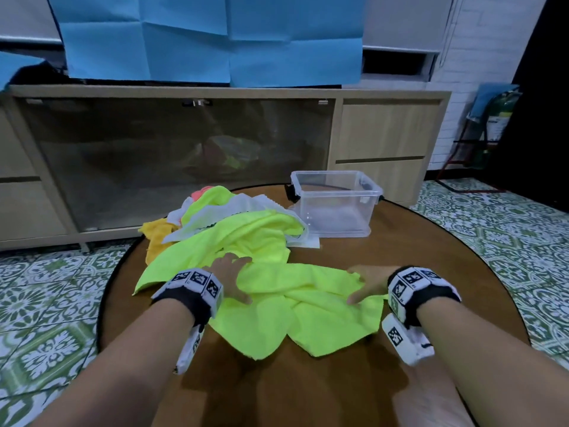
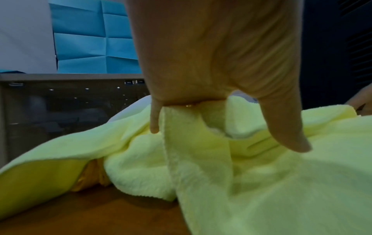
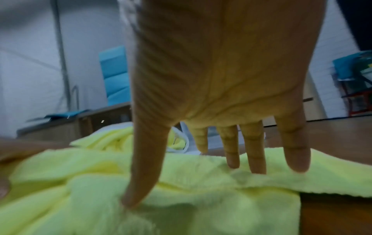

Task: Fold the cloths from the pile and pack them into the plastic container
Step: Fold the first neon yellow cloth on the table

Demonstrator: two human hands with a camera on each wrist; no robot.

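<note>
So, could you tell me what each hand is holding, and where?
The left hand grips a raised fold of the neon yellow cloth; the right hand only presses it flat.

Home-like room, likely living area. Patterned green-and-white floor tiles [image 1: 46, 303] all round; long wooden sideboard [image 1: 388, 131] with smoked-glass doors at 12 o'clock; white brick wall [image 1: 480, 41] at 2 o'clock; round brown table [image 1: 431, 272] underfoot.

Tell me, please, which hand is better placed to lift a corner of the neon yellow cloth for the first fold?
Probably the left hand: its fingers already curl round a fold of the neon yellow cloth. The right hand lies with straight fingers on the cloth's right edge, so it would first need to grip.
</note>
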